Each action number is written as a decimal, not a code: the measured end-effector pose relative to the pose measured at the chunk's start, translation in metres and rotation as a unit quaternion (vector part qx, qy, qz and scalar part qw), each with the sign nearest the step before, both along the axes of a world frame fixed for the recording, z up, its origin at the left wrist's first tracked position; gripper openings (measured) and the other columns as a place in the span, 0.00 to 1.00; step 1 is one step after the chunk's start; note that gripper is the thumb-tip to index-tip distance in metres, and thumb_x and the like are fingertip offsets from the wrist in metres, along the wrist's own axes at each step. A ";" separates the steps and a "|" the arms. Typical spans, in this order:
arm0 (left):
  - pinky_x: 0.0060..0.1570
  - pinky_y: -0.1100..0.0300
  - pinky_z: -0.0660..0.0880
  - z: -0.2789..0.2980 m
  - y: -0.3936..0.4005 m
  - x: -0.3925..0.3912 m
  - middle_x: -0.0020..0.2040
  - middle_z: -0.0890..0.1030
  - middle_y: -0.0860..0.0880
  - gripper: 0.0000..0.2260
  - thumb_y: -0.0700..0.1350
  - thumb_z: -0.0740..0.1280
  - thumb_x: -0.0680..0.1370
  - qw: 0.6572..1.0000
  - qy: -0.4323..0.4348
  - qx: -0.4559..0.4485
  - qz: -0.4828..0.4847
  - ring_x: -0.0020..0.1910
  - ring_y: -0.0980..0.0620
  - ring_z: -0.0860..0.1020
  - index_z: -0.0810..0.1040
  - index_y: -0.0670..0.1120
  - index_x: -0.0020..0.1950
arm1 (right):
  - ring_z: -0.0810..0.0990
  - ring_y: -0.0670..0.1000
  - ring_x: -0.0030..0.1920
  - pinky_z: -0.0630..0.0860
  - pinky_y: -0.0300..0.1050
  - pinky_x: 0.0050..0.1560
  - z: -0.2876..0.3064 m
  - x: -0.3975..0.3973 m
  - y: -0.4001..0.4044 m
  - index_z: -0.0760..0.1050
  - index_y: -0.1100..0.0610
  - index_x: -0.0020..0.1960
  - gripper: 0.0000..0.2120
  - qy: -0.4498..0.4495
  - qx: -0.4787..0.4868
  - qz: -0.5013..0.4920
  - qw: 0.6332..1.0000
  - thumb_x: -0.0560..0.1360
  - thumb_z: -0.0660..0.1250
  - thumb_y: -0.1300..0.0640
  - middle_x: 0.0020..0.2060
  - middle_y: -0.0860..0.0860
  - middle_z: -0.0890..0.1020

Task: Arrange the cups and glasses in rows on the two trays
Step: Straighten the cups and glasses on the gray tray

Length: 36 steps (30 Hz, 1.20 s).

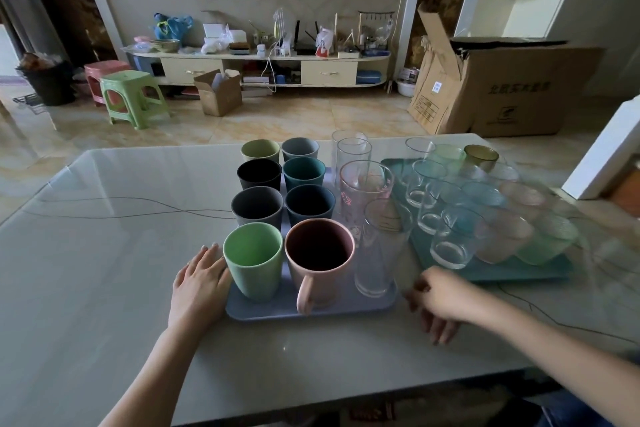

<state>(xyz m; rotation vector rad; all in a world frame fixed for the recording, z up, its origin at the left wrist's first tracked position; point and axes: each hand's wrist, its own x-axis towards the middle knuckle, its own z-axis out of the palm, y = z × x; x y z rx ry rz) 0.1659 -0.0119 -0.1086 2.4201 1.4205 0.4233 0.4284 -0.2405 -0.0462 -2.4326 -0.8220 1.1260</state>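
A grey-blue tray [277, 310] in front of me carries two rows of coloured cups and a third row of tall clear glasses. Nearest are a green cup [252, 262], a pink mug [320, 263] with its handle toward me and a clear glass [381, 250]. To the right a teal tray [540, 272] holds rows of short clear and tinted glasses [453, 239]. My left hand [201, 282] lies flat with straight fingers against the grey-blue tray's left edge, beside the green cup. My right hand [440, 298] hovers loosely curled and blurred at that tray's right front corner, holding nothing.
Both trays stand on a glossy pale table [104, 253] with a thin dark cable [121, 215] across it. Beyond the table are a large cardboard box [512, 90], green [133, 97] and pink stools and a cluttered TV cabinet [263, 66].
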 end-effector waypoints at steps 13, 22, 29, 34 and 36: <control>0.74 0.51 0.45 0.011 0.008 0.009 0.77 0.50 0.50 0.18 0.51 0.50 0.81 0.994 0.023 -0.105 -0.007 0.76 0.49 0.45 0.65 0.56 0.71 | 0.75 0.51 0.15 0.68 0.35 0.15 -0.020 -0.023 0.015 0.68 0.65 0.40 0.17 0.081 0.084 -0.130 0.985 0.81 0.54 0.54 0.22 0.60 0.76; 0.73 0.49 0.35 0.001 0.014 0.048 0.77 0.39 0.53 0.18 0.51 0.49 0.81 0.995 0.054 -0.072 -0.033 0.75 0.52 0.34 0.67 0.57 0.69 | 0.76 0.52 0.17 0.69 0.36 0.16 -0.021 0.001 0.005 0.70 0.64 0.43 0.14 0.057 0.121 -0.169 0.976 0.81 0.56 0.55 0.25 0.61 0.77; 0.70 0.39 0.34 0.000 0.014 0.062 0.77 0.42 0.55 0.20 0.57 0.43 0.80 0.986 0.141 -0.087 -0.023 0.76 0.52 0.38 0.55 0.64 0.72 | 0.77 0.53 0.19 0.71 0.38 0.17 -0.022 0.012 0.000 0.69 0.63 0.41 0.17 0.059 0.132 -0.170 0.975 0.82 0.54 0.52 0.26 0.61 0.77; 0.69 0.39 0.33 -0.001 0.020 0.061 0.77 0.42 0.55 0.20 0.59 0.43 0.80 0.980 0.161 -0.111 -0.035 0.76 0.52 0.38 0.53 0.64 0.73 | 0.77 0.52 0.18 0.72 0.37 0.17 -0.008 0.018 0.002 0.67 0.65 0.40 0.19 0.080 0.022 -0.104 0.991 0.83 0.49 0.55 0.26 0.61 0.77; 0.71 0.38 0.38 0.001 0.032 0.056 0.78 0.45 0.53 0.22 0.60 0.46 0.79 0.978 0.159 -0.122 -0.052 0.76 0.50 0.41 0.54 0.61 0.74 | 0.78 0.51 0.18 0.71 0.36 0.17 0.007 0.023 -0.004 0.68 0.65 0.40 0.16 0.082 -0.028 -0.070 0.994 0.81 0.49 0.60 0.22 0.58 0.78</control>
